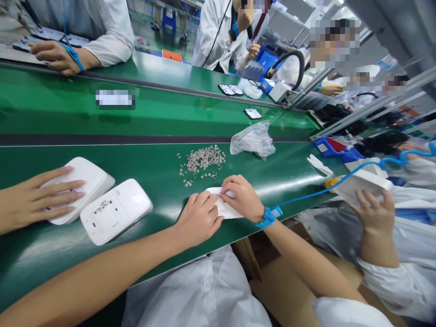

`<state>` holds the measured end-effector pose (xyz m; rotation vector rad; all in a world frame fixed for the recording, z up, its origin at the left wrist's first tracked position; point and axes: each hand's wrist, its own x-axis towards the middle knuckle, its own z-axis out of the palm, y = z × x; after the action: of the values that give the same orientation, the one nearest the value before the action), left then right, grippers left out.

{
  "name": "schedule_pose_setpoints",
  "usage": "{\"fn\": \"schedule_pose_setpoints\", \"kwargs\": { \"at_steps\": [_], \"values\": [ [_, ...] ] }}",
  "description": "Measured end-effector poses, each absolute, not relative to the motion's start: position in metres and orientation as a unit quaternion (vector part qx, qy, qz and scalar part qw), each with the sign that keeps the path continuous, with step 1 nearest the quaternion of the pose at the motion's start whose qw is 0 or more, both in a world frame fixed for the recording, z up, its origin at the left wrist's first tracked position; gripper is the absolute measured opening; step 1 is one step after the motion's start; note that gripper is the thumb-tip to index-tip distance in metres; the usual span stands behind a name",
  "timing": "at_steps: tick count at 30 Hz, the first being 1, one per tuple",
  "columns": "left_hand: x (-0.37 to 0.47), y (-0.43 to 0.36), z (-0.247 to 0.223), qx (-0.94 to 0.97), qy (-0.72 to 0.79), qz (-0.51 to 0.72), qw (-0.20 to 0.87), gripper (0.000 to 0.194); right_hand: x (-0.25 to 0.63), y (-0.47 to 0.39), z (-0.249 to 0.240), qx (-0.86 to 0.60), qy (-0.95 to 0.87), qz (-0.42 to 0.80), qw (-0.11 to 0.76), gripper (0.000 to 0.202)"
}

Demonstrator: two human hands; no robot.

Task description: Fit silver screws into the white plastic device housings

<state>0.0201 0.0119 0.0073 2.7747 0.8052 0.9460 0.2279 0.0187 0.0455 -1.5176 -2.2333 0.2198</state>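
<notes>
A white plastic cover (pixel 226 210) lies on the green worktop right in front of me, partly hidden under both hands. My left hand (pixel 199 218) has its fingers bent over the cover's left side, holding it. Over the cover's upper part, my right hand (pixel 241 197) is closed in a pinch; whatever is between the fingertips is hidden. A blue wrist strap (pixel 267 218) with a coiled cord circles my right wrist. Just beyond my hands lies a loose heap of small metal screw-like parts (pixel 206 159), a few scattered toward me.
To the left, another person's hand (pixel 51 197) rests on a white device (pixel 97 179), beside a second one (pixel 117 211). Behind the heap sits a clear plastic bag (pixel 254 140). At right, a co-worker's hand (pixel 373 211) holds a white box-shaped piece (pixel 361 186) near a blue bin (pixel 337 147).
</notes>
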Motion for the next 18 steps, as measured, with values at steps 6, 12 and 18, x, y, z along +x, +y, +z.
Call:
{"fn": "schedule_pose_setpoints", "kwargs": {
  "at_steps": [6,12,18],
  "values": [
    [0.019,0.01,0.009,0.911,0.271,0.31,0.02,0.023,0.228,0.018,0.045,-0.549,-0.8,0.081,0.228,0.02],
    [0.019,0.009,0.009,0.911,0.278,0.305,0.015,0.023,0.226,0.012,0.05,-0.515,-0.825,0.053,0.227,0.01],
    [0.019,0.008,0.011,0.911,0.279,0.303,0.028,0.021,0.224,-0.009,0.059,-0.461,-0.858,0.0,0.227,0.006]
  ]
}}
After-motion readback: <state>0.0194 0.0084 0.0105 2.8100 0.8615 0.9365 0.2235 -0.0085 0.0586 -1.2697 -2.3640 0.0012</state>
